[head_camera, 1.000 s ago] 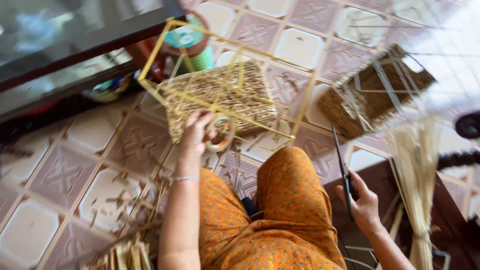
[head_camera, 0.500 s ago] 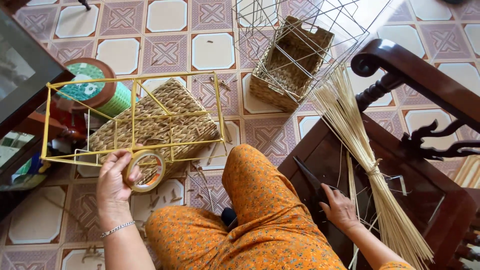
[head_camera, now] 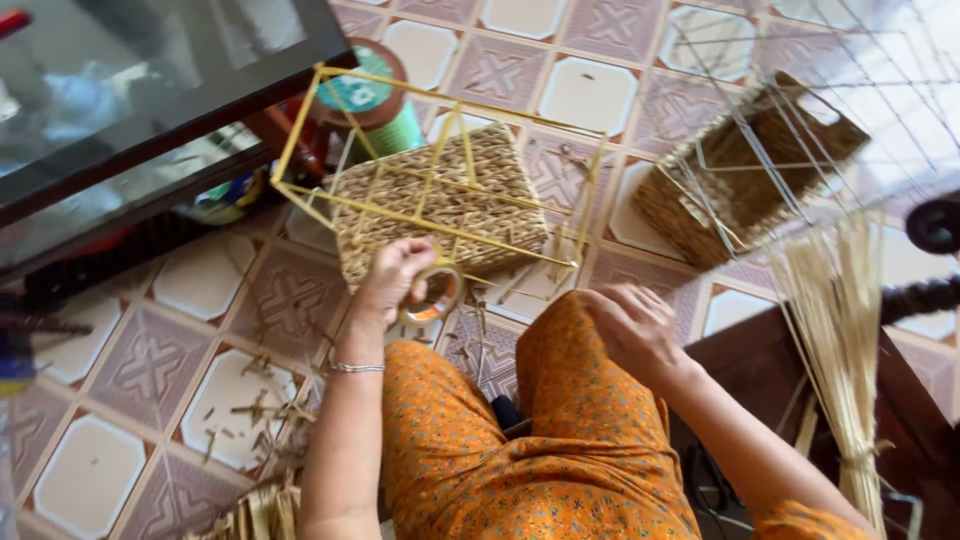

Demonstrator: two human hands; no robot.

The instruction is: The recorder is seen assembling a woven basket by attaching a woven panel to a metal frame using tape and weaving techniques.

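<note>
My left hand (head_camera: 395,280) grips a roll of clear tape (head_camera: 437,297) just in front of a yellow wire frame (head_camera: 310,100). Inside the frame lies a woven straw panel (head_camera: 440,195). My right hand (head_camera: 632,328) rests on my orange-clad knee (head_camera: 560,400) with its fingers curled and nothing visible in it. A silver bracelet (head_camera: 356,368) circles my left wrist.
A second wire frame with a woven basket (head_camera: 740,170) stands on the tiled floor at the right. A bundle of pale straw stalks (head_camera: 840,330) leans on dark wooden furniture (head_camera: 925,400). A glass-topped table (head_camera: 130,90) fills the upper left, with a green spool (head_camera: 365,95) beside it. Straw scraps (head_camera: 260,400) litter the tiles.
My right hand has come up from the dark furniture at the lower right onto my knee. My left hand still holds the tape roll by the yellow frame. The view has shifted.
</note>
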